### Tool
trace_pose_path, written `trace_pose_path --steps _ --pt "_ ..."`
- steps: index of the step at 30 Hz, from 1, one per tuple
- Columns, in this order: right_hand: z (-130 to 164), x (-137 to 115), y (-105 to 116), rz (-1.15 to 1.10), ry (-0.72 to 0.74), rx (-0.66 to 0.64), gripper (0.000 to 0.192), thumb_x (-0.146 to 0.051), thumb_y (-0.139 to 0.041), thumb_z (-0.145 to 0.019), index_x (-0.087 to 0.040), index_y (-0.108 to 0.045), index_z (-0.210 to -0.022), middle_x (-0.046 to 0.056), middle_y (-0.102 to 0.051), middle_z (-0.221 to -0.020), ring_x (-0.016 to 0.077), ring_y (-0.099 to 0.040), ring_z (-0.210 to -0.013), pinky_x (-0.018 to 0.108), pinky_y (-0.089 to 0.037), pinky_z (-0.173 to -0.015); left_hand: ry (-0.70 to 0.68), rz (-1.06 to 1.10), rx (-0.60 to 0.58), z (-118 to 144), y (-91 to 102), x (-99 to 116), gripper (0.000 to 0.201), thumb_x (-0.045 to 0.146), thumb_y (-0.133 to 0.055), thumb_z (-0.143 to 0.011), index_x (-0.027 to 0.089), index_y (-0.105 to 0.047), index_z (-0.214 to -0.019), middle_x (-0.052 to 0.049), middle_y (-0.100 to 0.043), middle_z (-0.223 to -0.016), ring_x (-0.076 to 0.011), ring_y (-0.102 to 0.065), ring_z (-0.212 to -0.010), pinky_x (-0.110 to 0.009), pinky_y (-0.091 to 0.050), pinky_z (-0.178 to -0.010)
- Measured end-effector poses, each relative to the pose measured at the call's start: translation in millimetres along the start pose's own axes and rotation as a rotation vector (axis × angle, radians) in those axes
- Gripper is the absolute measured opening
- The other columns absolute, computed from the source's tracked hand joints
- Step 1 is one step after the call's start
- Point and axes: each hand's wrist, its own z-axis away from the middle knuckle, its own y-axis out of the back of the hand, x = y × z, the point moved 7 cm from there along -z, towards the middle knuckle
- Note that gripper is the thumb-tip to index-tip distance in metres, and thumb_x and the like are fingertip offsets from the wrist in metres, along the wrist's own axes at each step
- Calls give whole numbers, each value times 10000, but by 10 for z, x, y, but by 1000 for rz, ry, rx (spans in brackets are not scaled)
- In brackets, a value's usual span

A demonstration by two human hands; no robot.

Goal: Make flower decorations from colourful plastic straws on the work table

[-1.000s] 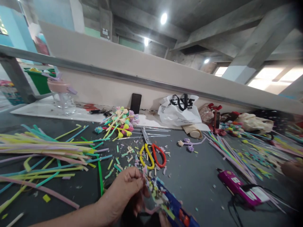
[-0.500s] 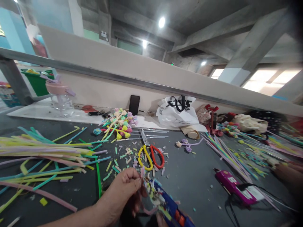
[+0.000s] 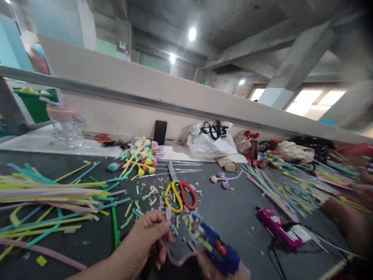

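My left hand (image 3: 145,237) pinches a pink pipe cleaner (image 3: 179,259) between thumb and fingers, low in the middle of the view. The pipe cleaner curves down and right toward a blue glue gun (image 3: 217,249). My right hand (image 3: 208,270) grips that glue gun from below and is mostly hidden under it. The gun's tip, crusted with coloured bits, points at my left fingertips. Scissors with one yellow and one red handle (image 3: 179,192) lie just beyond my hands on the dark table (image 3: 233,210).
A long bundle of coloured pipe cleaners (image 3: 49,194) lies at left. Finished pipe-cleaner flowers (image 3: 140,155) are heaped behind the scissors. A magenta glue gun (image 3: 276,227) with a black cord lies at right. Another person's hand (image 3: 346,221) is at far right. A white plastic bag (image 3: 211,140) sits by the back wall.
The view has shifted right and down a little. The blue glue gun shows more fully and has moved right, and the pink pipe cleaner now hangs in a visible loop between my hands.
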Motion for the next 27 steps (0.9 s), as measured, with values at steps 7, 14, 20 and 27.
trace_pose_path --steps 7,14,20,27 --pt "-699 120 512 697 62 -24 314 -367 -574 -687 -149 -554 -913 80 -585 -879 214 -557 -806 306 -422 -713 81 28 -154 48 -96 -95 271 371 -582 -731 185 -397 -665 -16 -645 -550 -62 -447 -253 -122 -267 -240" --pt "-945 181 594 847 44 -70 408 -224 -614 -668 -143 -537 -1060 125 -522 -1093 248 -488 -996 331 -352 -835 404 -114 -291 183 -220 -326 341 291 -796 -437 148 -496 -512 59 -517 -383 -21 -381 -318 -116 -230 -312" --pt "-783 -556 -201 653 408 -171 157 -168 -494 -787 -246 -605 -865 1 -627 -900 156 -533 -895 292 -310 -771 520 -273 -293 307 -225 -281 253 284 -786 -463 150 -572 -479 66 -499 -407 -15 -347 -339 -131 -212 -329" --pt "-744 -701 -1008 720 572 -386 115 -166 -575 -703 -222 -609 -797 -2 -629 -830 161 -539 -839 334 -236 -749 449 -47 -338 282 -217 -203 293 242 -815 -416 120 -581 -542 41 -561 -453 -11 -424 -364 -102 -277 -356"
